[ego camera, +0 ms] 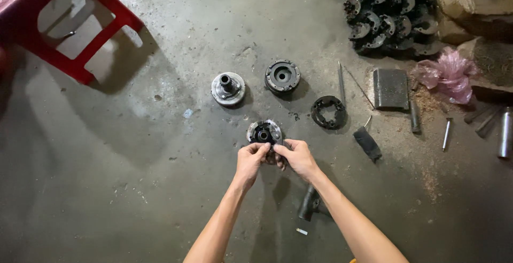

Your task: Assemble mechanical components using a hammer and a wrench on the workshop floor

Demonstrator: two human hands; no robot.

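Observation:
A round metal clutch part (264, 131) with a dark centre hole lies on the concrete floor in front of me. My left hand (250, 159) pinches its near edge with thumb and fingers. My right hand (297, 157) grips the same near edge from the right, fingers curled. Both hands touch each other over the part's rim. What lies under the fingers is hidden.
Beyond lie a silver hub with a shaft (228, 88), a dark round drum (282, 76) and a black ring part (328, 112). A red stool (64, 22) stands far left. A pile of dark parts (393, 14), a metal block (390, 88), a pink bag (449, 73) and rods sit at right.

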